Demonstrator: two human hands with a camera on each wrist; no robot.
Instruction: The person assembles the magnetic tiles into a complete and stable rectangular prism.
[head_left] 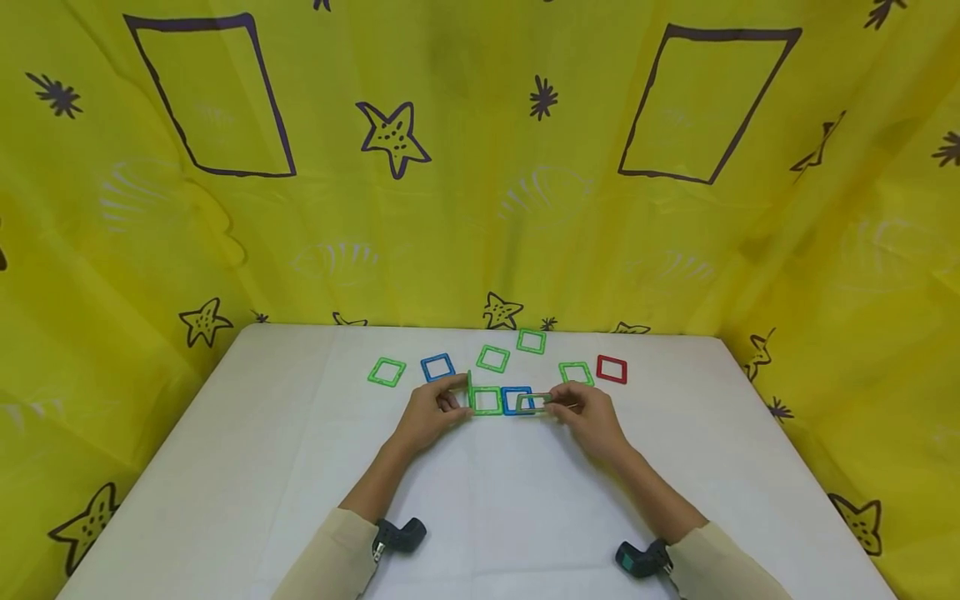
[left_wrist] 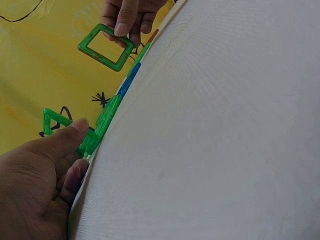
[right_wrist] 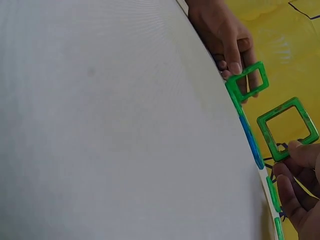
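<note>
My left hand pinches an upright green square frame tile between thumb and fingers. That tile stands at the left edge of a flat green frame tile on the table. A blue frame tile lies flat against the right side of the flat green one. In my right hand, thumb and fingertips pinch another green frame tile by one edge. It is raised above the table and overlaps the blue tile in the head view.
Behind the hands lie loose frame tiles: several green ones, including one at far left, a blue one and a red one at right. They rest on a white-covered table. A yellow patterned curtain surrounds its back and sides.
</note>
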